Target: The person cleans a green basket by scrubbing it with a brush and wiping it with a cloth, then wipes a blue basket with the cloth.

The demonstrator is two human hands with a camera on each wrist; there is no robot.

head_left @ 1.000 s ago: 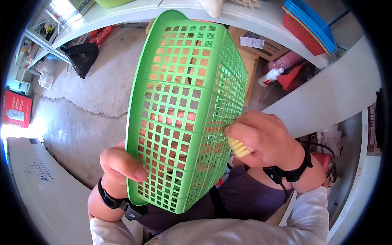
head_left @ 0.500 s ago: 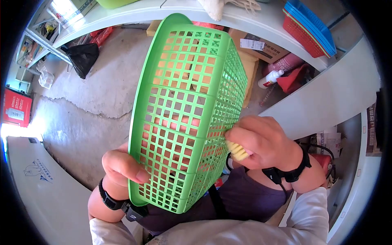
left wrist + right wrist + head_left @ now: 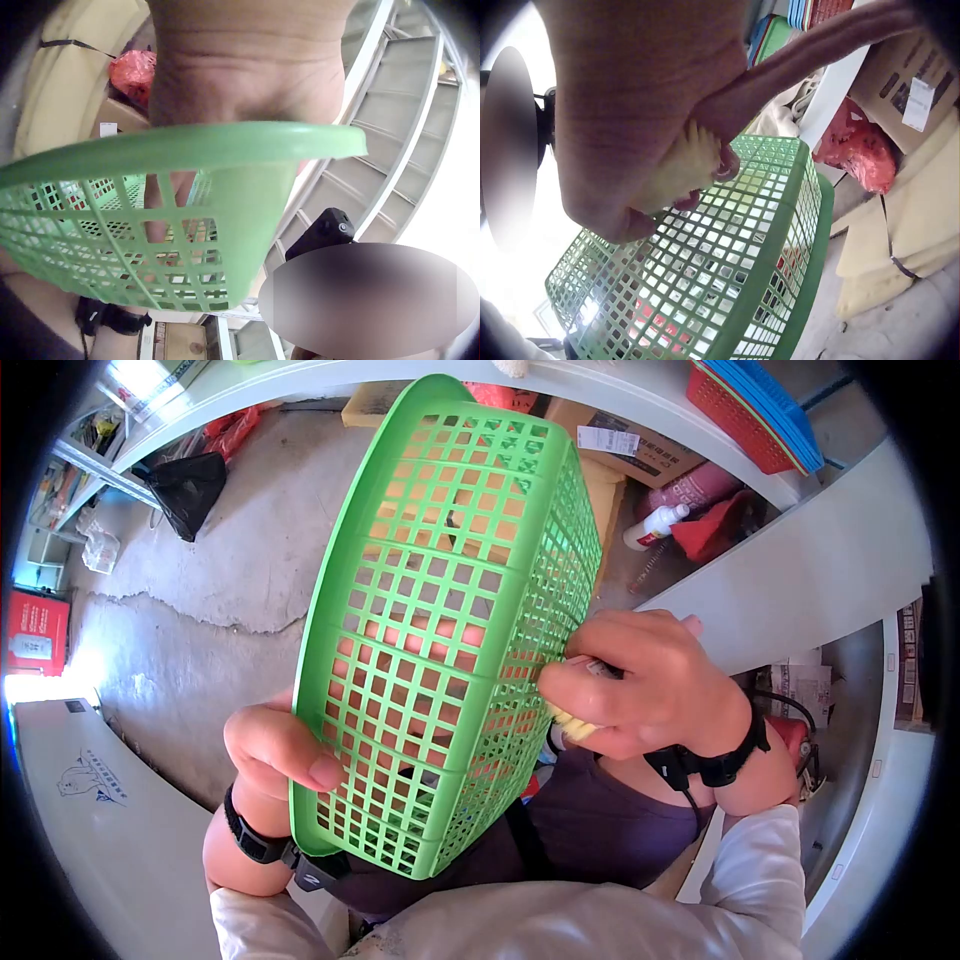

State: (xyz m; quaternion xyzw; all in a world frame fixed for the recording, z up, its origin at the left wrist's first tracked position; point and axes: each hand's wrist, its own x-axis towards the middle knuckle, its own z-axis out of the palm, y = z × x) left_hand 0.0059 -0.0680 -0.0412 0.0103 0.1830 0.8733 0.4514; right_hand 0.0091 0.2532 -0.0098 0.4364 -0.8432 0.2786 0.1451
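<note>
A green lattice basket (image 3: 420, 620) is held tilted on its side in front of the person, its rim toward the left. The left hand (image 3: 278, 748) grips that rim, thumb outside, with fingers visible through the holes. Against the basket's base, the right hand (image 3: 645, 685) holds a brush with pale yellow bristles (image 3: 572, 722). In the right wrist view the bristles (image 3: 682, 169) lie within the curled right hand (image 3: 652, 127), close to the lattice (image 3: 697, 255). The left wrist view shows the left hand (image 3: 251, 82) over the rim (image 3: 187, 146); most of its fingers are hidden.
Stacked blue and red baskets (image 3: 750, 420) stand on a white shelf at upper right. Below are a cardboard box (image 3: 655, 455), a white bottle (image 3: 655, 527) and a red item (image 3: 715, 530). A black bag (image 3: 187, 493) lies on the cracked floor (image 3: 200, 590) at left.
The basket and left hand have shifted slightly left. The right hand has turned a little with the brush, and the surroundings sit somewhat higher in the head view.
</note>
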